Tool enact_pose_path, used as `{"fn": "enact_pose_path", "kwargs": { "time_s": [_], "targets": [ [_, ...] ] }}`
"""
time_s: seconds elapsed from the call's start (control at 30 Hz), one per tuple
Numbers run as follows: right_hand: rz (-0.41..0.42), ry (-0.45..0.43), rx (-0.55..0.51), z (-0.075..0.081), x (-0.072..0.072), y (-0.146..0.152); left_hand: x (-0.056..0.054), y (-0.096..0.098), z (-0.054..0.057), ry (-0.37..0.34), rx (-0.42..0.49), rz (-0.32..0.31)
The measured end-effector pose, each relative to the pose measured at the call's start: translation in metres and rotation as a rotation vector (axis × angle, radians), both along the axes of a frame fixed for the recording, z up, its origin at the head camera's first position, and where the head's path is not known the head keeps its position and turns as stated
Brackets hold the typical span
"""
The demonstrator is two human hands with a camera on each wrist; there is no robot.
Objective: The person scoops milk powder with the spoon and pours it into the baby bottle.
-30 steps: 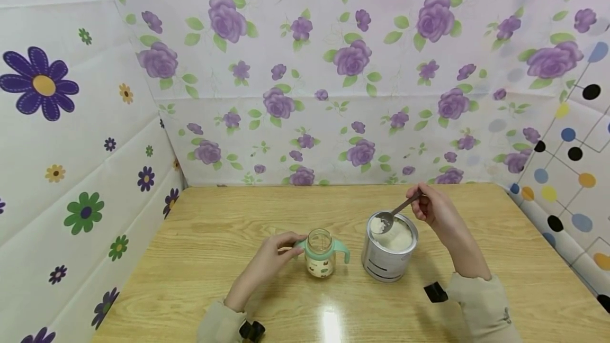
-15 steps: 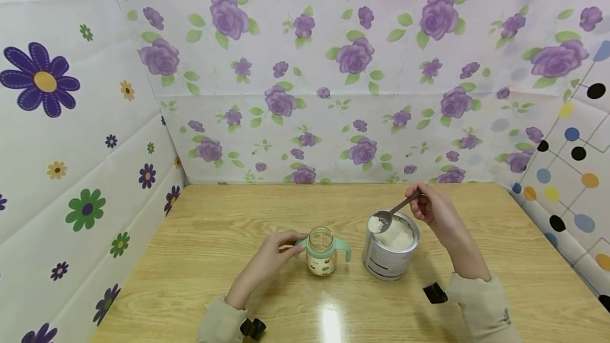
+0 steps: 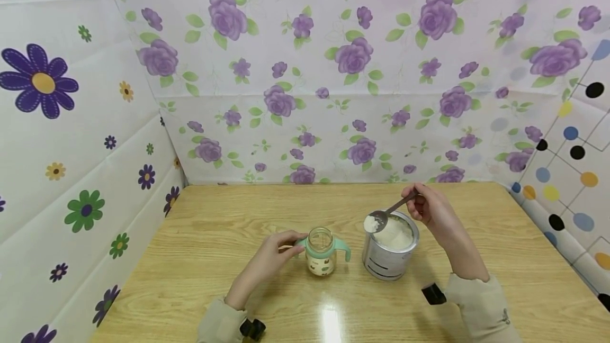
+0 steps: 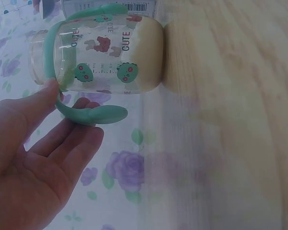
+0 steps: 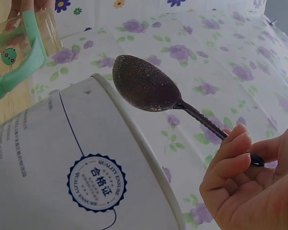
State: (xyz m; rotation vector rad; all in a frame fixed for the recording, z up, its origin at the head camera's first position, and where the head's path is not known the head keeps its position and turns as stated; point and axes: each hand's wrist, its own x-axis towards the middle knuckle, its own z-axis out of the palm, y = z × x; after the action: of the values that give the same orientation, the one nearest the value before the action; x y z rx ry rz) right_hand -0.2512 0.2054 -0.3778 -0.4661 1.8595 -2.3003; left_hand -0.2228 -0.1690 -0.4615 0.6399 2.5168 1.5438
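Note:
My left hand (image 3: 278,250) pinches one green handle (image 4: 93,115) of a small open baby bottle (image 3: 321,263), which stands upright on the table. Pale powder (image 4: 149,52) fills the bottom of the bottle, as the left wrist view shows. In my right hand (image 3: 431,210) is a dark spoon (image 3: 381,218), gripped near the end of its handle. White powder sits heaped in the spoon's bowl, over the left rim of the open milk powder can (image 3: 388,263). The right wrist view shows the underside of the spoon bowl (image 5: 146,84) above the can's rim.
The wooden table (image 3: 214,216) carries the bottle and the can side by side, with a gap between them. Flowered cloth (image 3: 286,68) hangs behind the table, and patterned sheets (image 3: 86,158) line both sides. A black wrist device (image 3: 433,294) sits by my right sleeve.
My right hand and the spoon have shifted a little to the left, from over the can's opening to its left rim. The left hand and bottle hold their place.

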Motion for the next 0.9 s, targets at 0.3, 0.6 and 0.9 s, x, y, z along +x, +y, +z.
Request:
{"fn": "enact_pose_path", "kwargs": {
  "time_s": [0.3, 0.6, 0.9],
  "targets": [
    [0.016, 0.005, 0.02, -0.002, 0.001, -0.003, 0.0, 0.001, 0.001, 0.007, -0.003, 0.014],
    [0.044, 0.051, 0.054, -0.003, 0.002, -0.008, 0.0, 0.0, 0.001, 0.019, -0.008, 0.006],
    [0.109, 0.038, 0.083, -0.002, 0.003, -0.014, -0.001, 0.0, 0.0, 0.027, -0.009, 0.003]
  ]
}}
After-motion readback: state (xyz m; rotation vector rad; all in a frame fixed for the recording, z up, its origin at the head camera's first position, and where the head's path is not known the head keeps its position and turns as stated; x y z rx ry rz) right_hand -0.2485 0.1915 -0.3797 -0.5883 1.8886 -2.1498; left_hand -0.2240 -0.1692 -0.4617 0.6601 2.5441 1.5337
